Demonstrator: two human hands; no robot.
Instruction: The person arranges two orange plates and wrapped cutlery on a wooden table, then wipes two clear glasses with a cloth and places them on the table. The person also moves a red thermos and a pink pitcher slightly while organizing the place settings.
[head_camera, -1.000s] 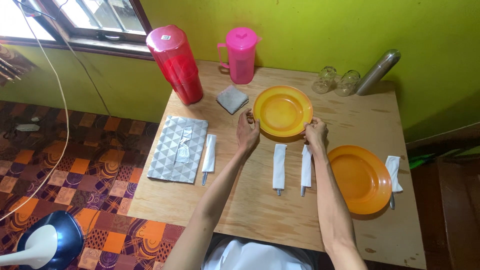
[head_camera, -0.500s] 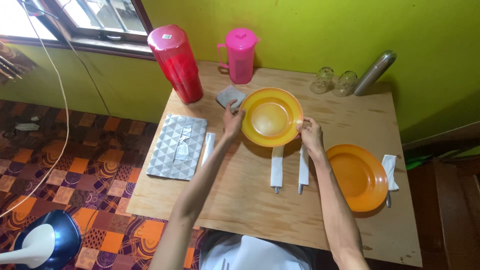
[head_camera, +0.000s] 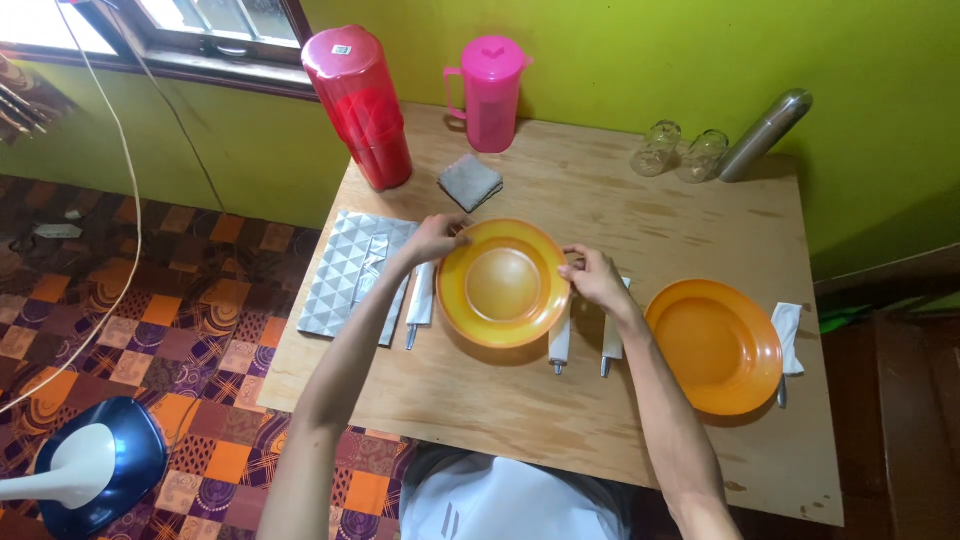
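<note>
Left hand (head_camera: 432, 240) grips the left rim of the yellow-orange plate (head_camera: 503, 283), fingers closed on the edge; right hand (head_camera: 590, 277) clamps the opposite rim the same way — a two-handed hold. Plate sits level, over the wooden bench (head_camera: 600, 440), near the front-left part of it; a shadow under its near edge suggests it is just clear of the surface, though contact cannot be ruled out from this view. It lies between two napkin-wrapped utensils: one at its left (head_camera: 421, 300), just beside the grey patterned placemat (head_camera: 352, 278), and one at its right (head_camera: 560, 340), whose top the plate overlaps. A third wrapped utensil (head_camera: 611, 345) lies just beyond that, then a second orange plate (head_camera: 713, 345) resting flat on the bench with another napkin roll (head_camera: 787, 335) at its far side. At the back of the bench: red lidded container (head_camera: 360, 105), pink jug (head_camera: 490, 78), folded grey cloth (head_camera: 470, 182), two clear glasses on their sides (head_camera: 680, 152), a steel flask (head_camera: 765, 122) leaning against the green wall. Judgement: step in hand is positioning the carried plate into the gap between the left and middle utensils. Next move calls for lowering it flat without riding onto the right-hand napkin roll — a small shift leftward looks needed — then both hands releasing the rim.
</note>
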